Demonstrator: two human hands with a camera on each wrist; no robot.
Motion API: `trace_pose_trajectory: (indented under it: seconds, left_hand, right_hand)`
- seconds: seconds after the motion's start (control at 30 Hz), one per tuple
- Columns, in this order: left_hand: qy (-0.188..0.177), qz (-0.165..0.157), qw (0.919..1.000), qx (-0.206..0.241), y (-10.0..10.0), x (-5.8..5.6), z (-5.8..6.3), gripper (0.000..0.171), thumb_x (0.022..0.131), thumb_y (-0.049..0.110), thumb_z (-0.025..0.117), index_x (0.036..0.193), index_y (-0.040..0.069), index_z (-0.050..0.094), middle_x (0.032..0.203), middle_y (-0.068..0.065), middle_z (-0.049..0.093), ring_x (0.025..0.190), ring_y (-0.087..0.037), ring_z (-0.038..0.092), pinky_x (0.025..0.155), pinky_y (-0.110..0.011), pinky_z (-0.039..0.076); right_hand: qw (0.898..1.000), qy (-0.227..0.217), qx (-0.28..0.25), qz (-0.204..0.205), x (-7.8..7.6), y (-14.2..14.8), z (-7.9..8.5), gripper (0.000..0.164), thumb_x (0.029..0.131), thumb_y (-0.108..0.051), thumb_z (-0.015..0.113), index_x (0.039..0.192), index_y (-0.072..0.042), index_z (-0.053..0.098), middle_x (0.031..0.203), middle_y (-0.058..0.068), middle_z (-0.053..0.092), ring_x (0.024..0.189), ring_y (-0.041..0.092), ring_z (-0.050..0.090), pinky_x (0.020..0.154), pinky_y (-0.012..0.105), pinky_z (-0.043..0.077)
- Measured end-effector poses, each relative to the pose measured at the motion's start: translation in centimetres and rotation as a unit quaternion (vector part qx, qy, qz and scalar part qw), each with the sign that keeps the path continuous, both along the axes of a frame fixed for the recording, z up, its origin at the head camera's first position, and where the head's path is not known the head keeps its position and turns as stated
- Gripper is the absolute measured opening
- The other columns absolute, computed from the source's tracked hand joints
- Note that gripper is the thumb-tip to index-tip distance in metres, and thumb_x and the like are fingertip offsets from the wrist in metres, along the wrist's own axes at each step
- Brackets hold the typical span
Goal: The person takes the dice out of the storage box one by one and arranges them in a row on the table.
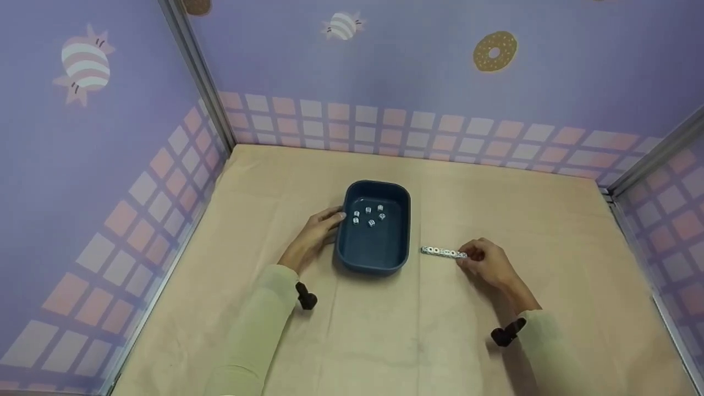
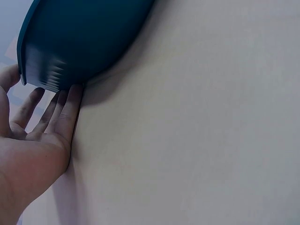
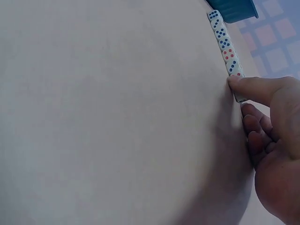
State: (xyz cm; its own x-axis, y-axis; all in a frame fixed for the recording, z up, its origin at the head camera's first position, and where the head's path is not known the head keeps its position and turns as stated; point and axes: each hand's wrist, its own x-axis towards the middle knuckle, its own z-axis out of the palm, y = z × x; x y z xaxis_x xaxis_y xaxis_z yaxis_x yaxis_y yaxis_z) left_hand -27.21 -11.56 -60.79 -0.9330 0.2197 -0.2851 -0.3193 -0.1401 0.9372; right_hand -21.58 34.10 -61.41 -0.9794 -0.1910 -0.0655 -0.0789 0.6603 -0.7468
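A dark blue rectangular plastic box (image 1: 373, 250) with rounded corners stands on the table, and several white dice (image 1: 371, 223) lie loose toward its far end. My left hand (image 1: 318, 234) holds the box's left side, thumb at the rim and fingertips against the outer wall, as the left wrist view also shows. To the right of the box, a straight row of white dice (image 1: 441, 252) with blue and red pips lies on the cloth. My right hand (image 1: 487, 263) pinches the near right end of that row; the thumb partly hides the end dice (image 3: 240, 97).
A beige cloth (image 1: 363, 330) with creases covers the table. Purple walls (image 1: 407, 66) with candy, donut and checker prints enclose it at the back and both sides. Metal posts (image 1: 201, 77) stand at the corners. A black wrist mount (image 1: 509, 332) sits on each sleeve.
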Motion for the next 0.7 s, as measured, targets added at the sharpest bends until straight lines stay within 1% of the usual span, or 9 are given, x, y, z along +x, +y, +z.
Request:
trace_pose_trajectory:
  seconds: [0.13, 0.23, 0.3, 0.4, 0.5, 0.6, 0.7]
  left_hand:
    - [-0.001, -0.005, 1.0, -0.004, -0.1, -0.1, 0.2, 0.056, 0.106, 0.033, 0.069, 0.156, 0.016, 0.052, 0.149, -0.01, 0.06, 0.131, -0.026, 0.064, 0.108, -0.039, 0.054]
    - [0.002, -0.008, 0.9999, -0.011, -0.2, -0.1, 0.3, 0.056, 0.105, 0.035, 0.07, 0.155, 0.017, 0.054, 0.15, -0.009, 0.059, 0.132, -0.024, 0.063, 0.108, -0.039, 0.054]
    - [0.003, -0.006, 0.9999, -0.013, -0.3, 0.0, 0.3, 0.056, 0.104, 0.036, 0.072, 0.155, 0.019, 0.055, 0.15, -0.008, 0.059, 0.133, -0.023, 0.063, 0.108, -0.038, 0.054]
    - [0.006, -0.003, 0.9999, -0.012, -0.3, 0.0, 0.3, 0.056, 0.103, 0.036, 0.073, 0.154, 0.019, 0.055, 0.149, -0.007, 0.06, 0.132, -0.023, 0.063, 0.107, -0.038, 0.054]
    - [0.004, 0.0, 1.0, -0.009, -0.2, 0.0, 0.4, 0.056, 0.103, 0.035, 0.072, 0.154, 0.018, 0.056, 0.147, -0.009, 0.061, 0.13, -0.025, 0.064, 0.106, -0.039, 0.054]
    - [-0.001, 0.001, 0.9999, -0.01, -0.1, -0.1, 0.4, 0.056, 0.103, 0.035, 0.073, 0.153, 0.017, 0.057, 0.147, -0.009, 0.061, 0.13, -0.026, 0.065, 0.106, -0.039, 0.055]
    - [-0.006, 0.001, 0.9998, -0.016, -0.1, -0.1, 0.3, 0.057, 0.102, 0.037, 0.074, 0.152, 0.018, 0.057, 0.147, -0.008, 0.061, 0.131, -0.025, 0.064, 0.106, -0.038, 0.054]
  right_hand:
    - [1.0, 0.002, 0.007, 0.012, 0.0, -0.2, 1.0, 0.021, 0.097, -0.009, 0.079, 0.116, -0.005, 0.072, 0.106, 0.011, 0.064, 0.093, 0.025, 0.057, 0.072, 0.027, 0.049]
    - [0.999, 0.031, 0.001, 0.02, -0.2, -1.2, 2.3, 0.023, 0.096, -0.007, 0.079, 0.117, 0.0, 0.071, 0.105, 0.013, 0.065, 0.093, 0.026, 0.06, 0.075, 0.029, 0.052]
    - [0.998, 0.051, -0.016, 0.02, -0.6, -2.5, 3.4, 0.025, 0.097, -0.008, 0.078, 0.119, 0.003, 0.071, 0.106, 0.014, 0.066, 0.096, 0.028, 0.062, 0.08, 0.032, 0.053]
    - [0.995, 0.084, -0.052, 0.018, -1.1, -5.1, 5.0, 0.03, 0.098, -0.011, 0.078, 0.122, 0.004, 0.071, 0.109, 0.014, 0.069, 0.102, 0.029, 0.065, 0.087, 0.035, 0.055]
    - [0.989, 0.11, -0.093, 0.015, -1.6, -8.3, 6.2, 0.03, 0.097, -0.013, 0.079, 0.123, 0.002, 0.072, 0.11, 0.013, 0.072, 0.104, 0.029, 0.067, 0.087, 0.032, 0.056]
    - [0.983, 0.135, -0.127, 0.011, -2.0, -11.6, 6.7, 0.028, 0.095, -0.009, 0.081, 0.12, 0.001, 0.074, 0.109, 0.012, 0.073, 0.103, 0.029, 0.069, 0.085, 0.032, 0.058]
    - [0.977, 0.158, -0.139, 0.013, -2.5, -14.6, 6.8, 0.026, 0.094, -0.006, 0.081, 0.117, 0.003, 0.074, 0.108, 0.013, 0.073, 0.1, 0.028, 0.07, 0.085, 0.037, 0.061]
